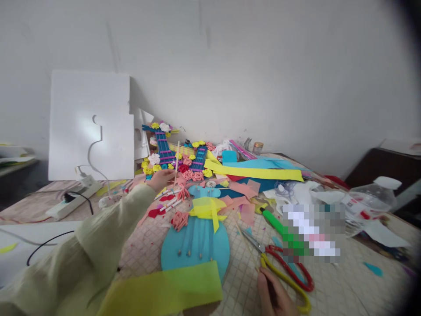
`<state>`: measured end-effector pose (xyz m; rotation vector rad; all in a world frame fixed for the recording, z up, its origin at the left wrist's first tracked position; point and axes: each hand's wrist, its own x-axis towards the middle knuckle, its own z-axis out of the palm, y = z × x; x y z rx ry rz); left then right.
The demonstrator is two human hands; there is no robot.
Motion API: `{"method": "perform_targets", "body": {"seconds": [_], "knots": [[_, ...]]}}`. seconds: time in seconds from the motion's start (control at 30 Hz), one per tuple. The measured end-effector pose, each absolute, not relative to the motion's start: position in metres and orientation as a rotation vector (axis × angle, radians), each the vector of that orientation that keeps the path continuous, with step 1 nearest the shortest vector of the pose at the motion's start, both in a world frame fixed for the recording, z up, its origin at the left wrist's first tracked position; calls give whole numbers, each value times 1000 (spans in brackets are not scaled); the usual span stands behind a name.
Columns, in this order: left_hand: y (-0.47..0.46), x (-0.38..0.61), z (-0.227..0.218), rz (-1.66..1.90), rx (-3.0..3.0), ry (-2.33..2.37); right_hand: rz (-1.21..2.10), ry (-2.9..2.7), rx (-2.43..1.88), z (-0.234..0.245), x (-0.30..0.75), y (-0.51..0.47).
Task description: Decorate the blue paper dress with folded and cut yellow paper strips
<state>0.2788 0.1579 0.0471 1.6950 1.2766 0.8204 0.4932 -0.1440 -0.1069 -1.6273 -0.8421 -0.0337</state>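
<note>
My left hand (162, 179) reaches to the back of the table, its fingers closed around a thin wooden stick (176, 158) that stands roughly upright. At the lower right, my right hand (276, 294) pinches another slim wooden stick (247, 243), slanting up and left. Close beside it lie scissors (287, 265) with red and yellow handles. Between my hands rests a light blue instrument-shaped craft piece (174, 248) with strings and a yellow bow (205, 208). A yellow-green paper strip (164, 289) overlaps its lower edge. Pink paper flowers (180, 220) lie at its left.
Decorated blue ladder-like pieces (162, 147) and paper flowers pile against the wall. A white foam board (90, 125) leans at left behind a power strip (75, 197). A green tool (279, 228), a plastic bottle (371, 197) and paper scraps (245, 188) occupy the right.
</note>
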Motion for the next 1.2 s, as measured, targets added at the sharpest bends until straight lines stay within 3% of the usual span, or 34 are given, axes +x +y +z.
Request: {"method": "perform_targets", "body": {"seconds": [0.23,0.6,1.2], "knots": [[47,296,62,709,1401,895,254,-767,-1516,-99,494,-147],[-34,289,44,547,1333,726,1210,-590,-949,-37,444,-149],[-82,276,24,519,839,586,1519,-667,-694,-15,409,-147]]}}
